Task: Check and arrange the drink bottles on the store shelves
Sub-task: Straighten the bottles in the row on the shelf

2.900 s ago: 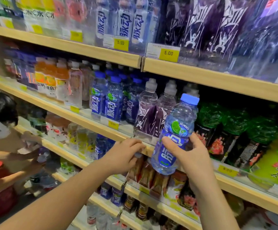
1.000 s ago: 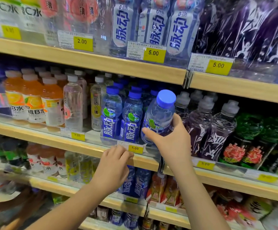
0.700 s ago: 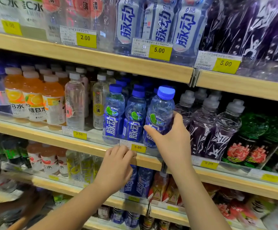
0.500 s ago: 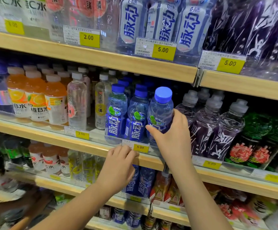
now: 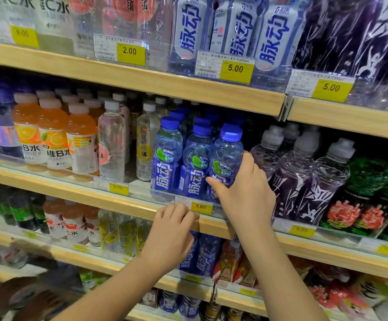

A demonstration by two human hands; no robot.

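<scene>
My right hand (image 5: pixel 244 195) wraps a blue-capped bottle (image 5: pixel 226 154) standing upright at the front of the middle shelf (image 5: pixel 72 195), two matching bottles at its 9 o'clock, purple bottles (image 5: pixel 290 177) at 3. At its 7 o'clock my left hand (image 5: pixel 172 235) curls against the shelf edge by a price tag (image 5: pixel 200 206); whether it grips, I cannot tell.

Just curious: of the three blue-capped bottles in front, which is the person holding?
The rightmost blue-capped bottle, beside the purple bottles: only this one has the right hand gripping it.
</scene>
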